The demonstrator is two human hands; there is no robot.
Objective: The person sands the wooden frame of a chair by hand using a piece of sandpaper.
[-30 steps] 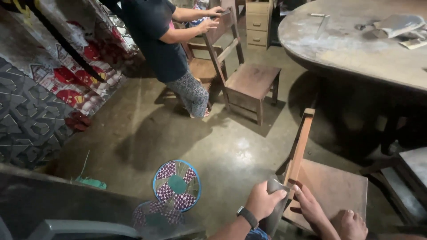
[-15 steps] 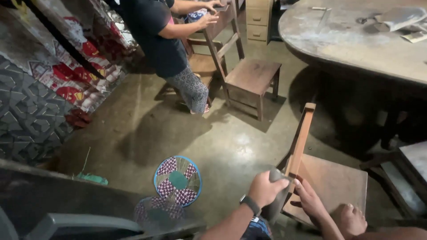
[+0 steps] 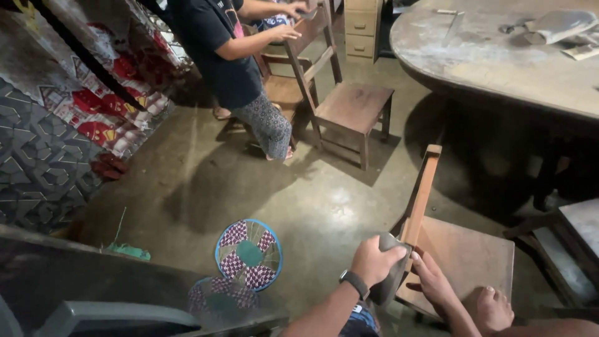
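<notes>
My left hand [image 3: 373, 261] grips a grey folded piece of sandpaper [image 3: 392, 276] and presses it against the upright back post of a bare wooden chair [image 3: 465, 253] at the lower right. Beside it, my right hand [image 3: 430, 279] rests with spread fingers on the chair's seat edge next to the post. My bare foot [image 3: 493, 309] is on the seat. A watch sits on my left wrist.
Another person [image 3: 234, 68] stands at the top, both hands on a second wooden chair [image 3: 346, 103]. A large round dusty table [image 3: 499, 53] fills the upper right. A woven round fan [image 3: 248, 254] lies on the concrete floor. Patterned fabric [image 3: 68, 118] hangs at left.
My left hand with the sandpaper has shifted slightly along the chair post. The other person has moved their hands along the far chair's back. The view has tilted a little.
</notes>
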